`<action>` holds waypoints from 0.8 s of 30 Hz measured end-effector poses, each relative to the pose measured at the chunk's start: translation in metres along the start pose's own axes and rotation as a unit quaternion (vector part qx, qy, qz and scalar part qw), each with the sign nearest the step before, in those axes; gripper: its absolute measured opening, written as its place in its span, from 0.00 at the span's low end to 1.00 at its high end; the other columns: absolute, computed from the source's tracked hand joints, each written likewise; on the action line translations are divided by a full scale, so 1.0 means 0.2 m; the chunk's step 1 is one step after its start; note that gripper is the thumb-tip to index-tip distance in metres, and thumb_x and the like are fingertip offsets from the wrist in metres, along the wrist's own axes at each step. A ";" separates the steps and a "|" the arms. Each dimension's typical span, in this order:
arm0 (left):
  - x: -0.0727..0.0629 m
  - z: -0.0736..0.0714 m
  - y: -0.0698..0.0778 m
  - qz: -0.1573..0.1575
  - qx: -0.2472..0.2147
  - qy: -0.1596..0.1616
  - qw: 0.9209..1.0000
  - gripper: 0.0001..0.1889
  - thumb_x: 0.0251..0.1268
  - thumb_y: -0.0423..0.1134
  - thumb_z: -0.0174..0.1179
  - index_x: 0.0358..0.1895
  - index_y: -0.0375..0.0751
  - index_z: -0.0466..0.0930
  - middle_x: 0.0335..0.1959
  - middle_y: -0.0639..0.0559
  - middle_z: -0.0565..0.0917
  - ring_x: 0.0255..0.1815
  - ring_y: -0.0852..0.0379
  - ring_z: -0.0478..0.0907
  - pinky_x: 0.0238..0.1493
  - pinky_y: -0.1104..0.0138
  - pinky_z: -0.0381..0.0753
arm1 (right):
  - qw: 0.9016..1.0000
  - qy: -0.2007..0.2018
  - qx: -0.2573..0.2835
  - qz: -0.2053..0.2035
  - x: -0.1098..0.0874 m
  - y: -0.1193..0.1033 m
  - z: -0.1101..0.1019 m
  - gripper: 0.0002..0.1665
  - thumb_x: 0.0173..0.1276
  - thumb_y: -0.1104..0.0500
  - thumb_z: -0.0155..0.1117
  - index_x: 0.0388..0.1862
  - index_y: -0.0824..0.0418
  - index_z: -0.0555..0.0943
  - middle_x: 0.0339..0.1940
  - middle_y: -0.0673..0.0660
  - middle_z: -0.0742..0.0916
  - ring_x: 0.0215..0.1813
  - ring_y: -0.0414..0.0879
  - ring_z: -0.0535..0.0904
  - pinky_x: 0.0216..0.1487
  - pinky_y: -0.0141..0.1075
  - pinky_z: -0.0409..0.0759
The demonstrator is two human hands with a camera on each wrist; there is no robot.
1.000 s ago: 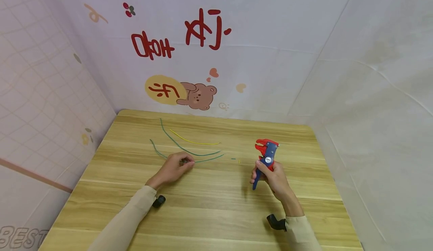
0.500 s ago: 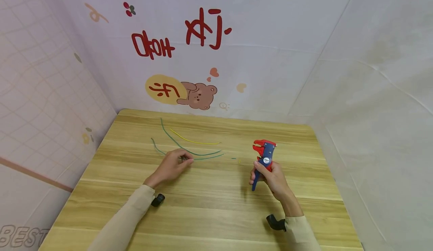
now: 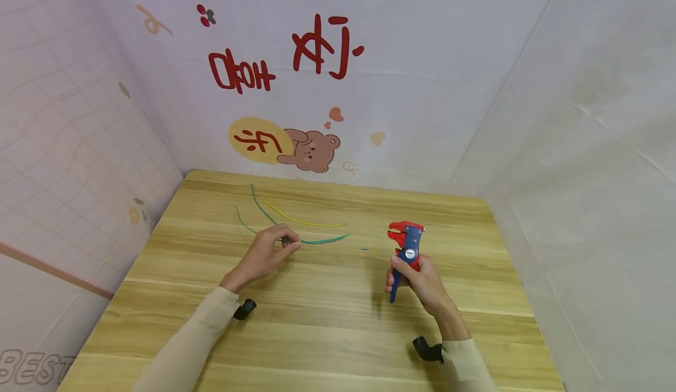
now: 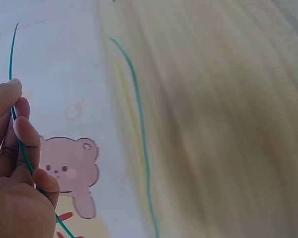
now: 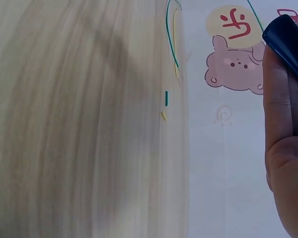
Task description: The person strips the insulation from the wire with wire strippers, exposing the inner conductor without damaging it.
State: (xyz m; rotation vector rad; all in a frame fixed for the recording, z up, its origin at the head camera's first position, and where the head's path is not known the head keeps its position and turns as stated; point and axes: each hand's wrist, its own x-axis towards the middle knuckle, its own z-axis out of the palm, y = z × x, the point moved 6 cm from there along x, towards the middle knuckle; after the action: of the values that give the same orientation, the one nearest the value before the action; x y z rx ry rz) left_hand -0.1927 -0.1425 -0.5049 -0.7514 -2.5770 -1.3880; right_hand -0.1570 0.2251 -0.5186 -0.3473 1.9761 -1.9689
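Note:
Between thumb and fingers my left hand (image 3: 264, 255) pinches a thin green wire (image 4: 11, 54). One end sticks out past the fingertips, and the rest runs back across the palm in the left wrist view. My right hand (image 3: 426, 283) grips a blue and red wire stripper (image 3: 412, 238) by its handles, with the red jaws up and facing left. Only a blue handle end (image 5: 287, 42) of this tool shows in the right wrist view. A second green wire (image 4: 141, 124) lies on the table beside a yellow wire (image 3: 303, 222), partly behind the left hand in the head view.
A short green piece (image 5: 166, 98) and a short yellow piece (image 5: 164, 115) lie on the wooden table (image 3: 338, 327) between the hands. Printed fabric walls (image 3: 422, 116) stand behind the table and at both sides.
The held green wire has lifted, its free end now lining up with the second green wire in the head view. My right hand and the wire stripper have shifted slightly left and down.

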 end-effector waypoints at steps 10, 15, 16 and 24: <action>0.04 -0.08 0.15 0.047 0.014 0.026 0.998 0.04 0.78 0.31 0.73 0.44 0.46 0.91 0.40 0.55 0.90 0.39 0.63 0.81 0.44 0.63 0.84 | 1.000 -0.026 -0.011 0.000 0.02 -0.02 0.04 0.22 0.94 0.59 0.53 0.47 0.79 0.78 0.30 0.52 0.91 0.32 0.45 0.93 0.45 0.48 0.97; 0.05 -0.10 0.23 0.080 0.023 0.036 0.996 0.05 0.76 0.30 0.74 0.43 0.45 0.91 0.38 0.56 0.90 0.38 0.63 0.80 0.45 0.67 0.81 | 0.999 -0.035 -0.015 0.006 0.03 -0.04 0.07 0.22 0.94 0.56 0.56 0.47 0.78 0.79 0.30 0.52 0.90 0.32 0.45 0.93 0.45 0.46 0.96; 0.06 -0.10 0.24 0.087 0.024 0.037 0.995 0.05 0.76 0.30 0.74 0.43 0.44 0.91 0.38 0.57 0.89 0.38 0.63 0.80 0.44 0.67 0.81 | 0.999 -0.037 -0.014 0.007 0.03 -0.04 0.07 0.23 0.94 0.56 0.57 0.47 0.78 0.79 0.30 0.52 0.90 0.32 0.45 0.93 0.45 0.46 0.96; 0.06 -0.11 0.33 0.120 0.023 0.039 0.992 0.06 0.74 0.28 0.75 0.43 0.44 0.91 0.37 0.57 0.89 0.38 0.64 0.80 0.44 0.67 0.81 | 0.998 -0.055 -0.020 0.011 0.03 -0.05 0.11 0.24 0.93 0.55 0.58 0.46 0.78 0.80 0.30 0.51 0.91 0.32 0.47 0.93 0.44 0.46 0.96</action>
State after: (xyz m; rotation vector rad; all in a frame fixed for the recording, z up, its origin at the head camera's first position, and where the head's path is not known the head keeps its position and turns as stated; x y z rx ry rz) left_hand -0.1754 -0.1255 -0.4396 -0.9428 -2.3589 -1.2545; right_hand -0.1536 0.2026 -0.5083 -0.4323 1.9439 -1.8591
